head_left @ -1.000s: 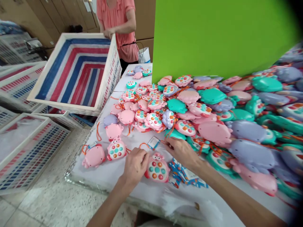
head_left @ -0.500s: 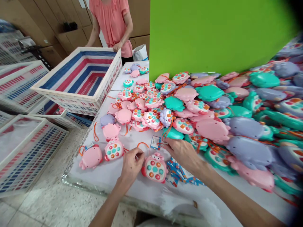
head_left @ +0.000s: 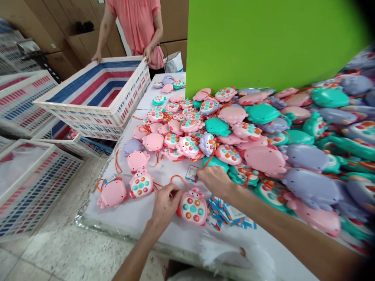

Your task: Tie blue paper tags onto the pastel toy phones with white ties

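The pink button toy lies face-up on the table, immediately right of the left hand; whether that grip pinches the orange loop cannot be told. The right hand grips the tag edge, beyond the toy.

2 bare forearms cross the desk's near edge; the left hand pinches nearer it, the right hand curls farther in.
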Tool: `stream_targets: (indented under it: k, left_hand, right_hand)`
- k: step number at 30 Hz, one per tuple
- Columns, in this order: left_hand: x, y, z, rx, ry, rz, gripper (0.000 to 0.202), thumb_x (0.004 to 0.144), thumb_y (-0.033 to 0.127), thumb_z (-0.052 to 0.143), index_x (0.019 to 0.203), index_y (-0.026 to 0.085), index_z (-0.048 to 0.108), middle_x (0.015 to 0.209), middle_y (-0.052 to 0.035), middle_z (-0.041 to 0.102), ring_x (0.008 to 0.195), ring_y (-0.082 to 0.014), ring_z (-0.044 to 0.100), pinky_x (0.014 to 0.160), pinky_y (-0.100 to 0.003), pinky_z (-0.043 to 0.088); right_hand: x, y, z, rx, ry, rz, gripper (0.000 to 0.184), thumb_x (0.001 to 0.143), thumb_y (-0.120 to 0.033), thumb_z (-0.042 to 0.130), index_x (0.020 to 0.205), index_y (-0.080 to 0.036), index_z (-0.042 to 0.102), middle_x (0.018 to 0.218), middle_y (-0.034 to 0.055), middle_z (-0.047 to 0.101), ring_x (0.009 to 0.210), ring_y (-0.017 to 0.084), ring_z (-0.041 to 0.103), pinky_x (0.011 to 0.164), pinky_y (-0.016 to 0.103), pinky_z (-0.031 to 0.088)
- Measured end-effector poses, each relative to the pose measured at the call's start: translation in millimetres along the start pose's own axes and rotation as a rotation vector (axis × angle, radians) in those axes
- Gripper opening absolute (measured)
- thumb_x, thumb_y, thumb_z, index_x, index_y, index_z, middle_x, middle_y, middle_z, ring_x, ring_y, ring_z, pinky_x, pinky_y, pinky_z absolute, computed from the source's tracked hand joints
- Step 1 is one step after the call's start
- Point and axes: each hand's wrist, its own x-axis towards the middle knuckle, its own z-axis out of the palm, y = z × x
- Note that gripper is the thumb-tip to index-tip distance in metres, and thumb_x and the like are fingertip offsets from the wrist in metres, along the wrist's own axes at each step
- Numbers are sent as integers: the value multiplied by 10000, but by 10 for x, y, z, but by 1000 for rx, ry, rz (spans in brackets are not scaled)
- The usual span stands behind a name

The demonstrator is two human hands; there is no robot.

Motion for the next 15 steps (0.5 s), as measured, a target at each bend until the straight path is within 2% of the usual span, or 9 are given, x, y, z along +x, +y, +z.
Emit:
stream_targets:
  k: [4,6,8,10,12,15]
  left_hand:
    - [27,33,0,2,20,1,102,710,171,497,636,181,566,615,9,592,563,-121,514,572,-221,391]
    - [46,51,14,1,26,-2,98,705,174,501,633,181,567,621,7,600,560,-120,517,574,-222,396]
    - [60,68,31,-5,24,-7,101,703,173,498,628,181,566,606,10,597,545,-118,519,565,-221,397]
    - [66,82,47,-15,22,-15,105,701,168,492,624,179,562,588,13,589,533,-115,521,553,-217,396]
    - [64,91,55,-24,26,-25,106,696,159,485,618,179,554,576,16,581,526,-112,516,545,-214,394]
    - [55,98,56,-40,34,-44,113,682,145,477,596,182,540,546,24,561,520,-111,503,527,-208,385]
  right_hand:
    - [-74,29,24,-11,34,25,180,823,-91,429,814,-144,602,702,83,655,652,218,642,486,241,386]
    - [-132,33,30,-2,51,20,195,844,-110,404,842,-164,591,788,69,652,662,192,639,475,229,373]
    - [-177,29,28,7,58,-3,213,824,-76,417,922,-184,572,888,51,642,708,167,635,489,213,375]
    - [-188,20,22,2,50,-18,290,765,-10,451,982,-173,551,901,52,642,730,171,635,498,208,379]
    - [-159,9,12,-12,33,-17,325,710,40,466,970,-133,556,843,73,654,704,191,640,492,214,382]
    - [-70,-15,-11,-22,14,-18,249,719,34,468,880,-112,590,788,105,665,678,202,645,509,217,401]
